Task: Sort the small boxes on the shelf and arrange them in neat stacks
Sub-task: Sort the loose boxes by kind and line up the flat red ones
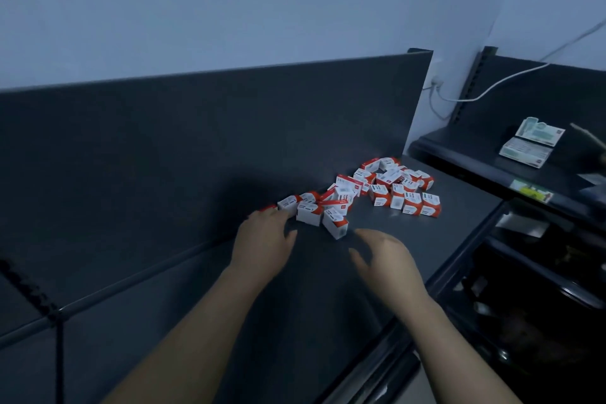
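The small boxes [380,190] lie scattered on the shelf [305,311] in a band running near-left to far-right. The left hand [262,243], grip open, touches its left end and is nearer; the right hand [383,259] hovers just short, grip open, empty.

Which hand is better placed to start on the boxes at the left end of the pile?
Left, probably. The left hand has its fingertips at those boxes; the right hand hovers open, short of them.
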`<action>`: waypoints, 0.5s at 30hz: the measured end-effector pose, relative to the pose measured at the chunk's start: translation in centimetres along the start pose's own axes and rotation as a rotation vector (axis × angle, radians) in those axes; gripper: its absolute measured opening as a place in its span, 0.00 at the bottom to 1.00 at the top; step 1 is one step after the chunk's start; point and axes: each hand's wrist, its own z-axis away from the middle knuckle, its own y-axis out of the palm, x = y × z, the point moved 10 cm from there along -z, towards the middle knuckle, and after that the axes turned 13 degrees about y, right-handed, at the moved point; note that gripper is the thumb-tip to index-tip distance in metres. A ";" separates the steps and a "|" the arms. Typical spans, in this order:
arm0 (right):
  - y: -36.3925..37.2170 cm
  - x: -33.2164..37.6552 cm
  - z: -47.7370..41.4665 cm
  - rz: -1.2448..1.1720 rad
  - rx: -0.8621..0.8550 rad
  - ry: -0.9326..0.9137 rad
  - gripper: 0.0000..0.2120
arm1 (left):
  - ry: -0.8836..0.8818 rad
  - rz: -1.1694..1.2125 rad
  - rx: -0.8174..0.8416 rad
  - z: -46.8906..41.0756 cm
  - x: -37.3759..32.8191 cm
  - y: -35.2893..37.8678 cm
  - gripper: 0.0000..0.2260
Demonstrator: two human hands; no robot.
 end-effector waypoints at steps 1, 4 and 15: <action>0.3 -0.2 -0.7 0.002 0.008 0.005 0.13 | 0.004 0.009 0.012 -0.8 0.2 0.7 0.16; 1.1 -0.7 -3.0 0.011 0.029 0.011 0.12 | 0.024 0.021 0.035 -3.3 0.7 2.9 0.16; 4.1 -0.9 -9.7 -0.074 0.131 -0.168 0.13 | 0.012 -0.135 0.137 -8.1 2.0 8.9 0.20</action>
